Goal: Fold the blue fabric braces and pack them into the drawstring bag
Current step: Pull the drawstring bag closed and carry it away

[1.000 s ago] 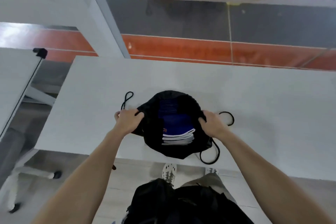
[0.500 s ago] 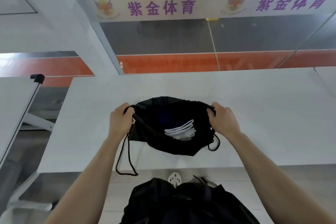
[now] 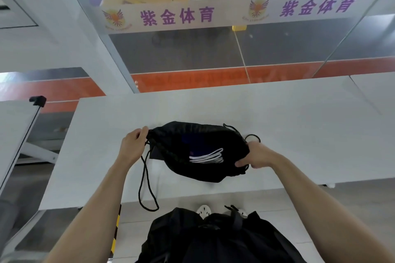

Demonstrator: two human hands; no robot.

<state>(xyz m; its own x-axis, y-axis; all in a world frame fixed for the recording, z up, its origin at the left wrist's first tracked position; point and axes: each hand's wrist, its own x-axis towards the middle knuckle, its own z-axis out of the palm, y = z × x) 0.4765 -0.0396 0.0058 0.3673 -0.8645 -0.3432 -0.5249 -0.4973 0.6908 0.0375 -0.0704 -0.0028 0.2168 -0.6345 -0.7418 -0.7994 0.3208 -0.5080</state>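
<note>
The black drawstring bag (image 3: pixel 188 136) lies on the white table (image 3: pixel 288 130) near its front edge. Inside its narrowed mouth I see the folded blue braces (image 3: pixel 188 139) with white edges showing. My left hand (image 3: pixel 132 145) grips the bag's left rim by the cord. A long black cord loop (image 3: pixel 146 188) hangs from that hand over the table edge. My right hand (image 3: pixel 256 155) pinches the bag's right rim, with a short cord loop (image 3: pixel 253 136) just behind it.
A second white table (image 3: pixel 15 130) with a black corner cap stands at the left, separated by a gap. Behind the table is a glass partition with a white banner (image 3: pixel 213 15) and an orange floor strip. My dark clothing and shoes are below the table edge.
Both hands shifted from holding the mouth wide to gripping the rim at its two ends. The opening has narrowed, less blue fabric shows, and the left cord loop hangs longer.
</note>
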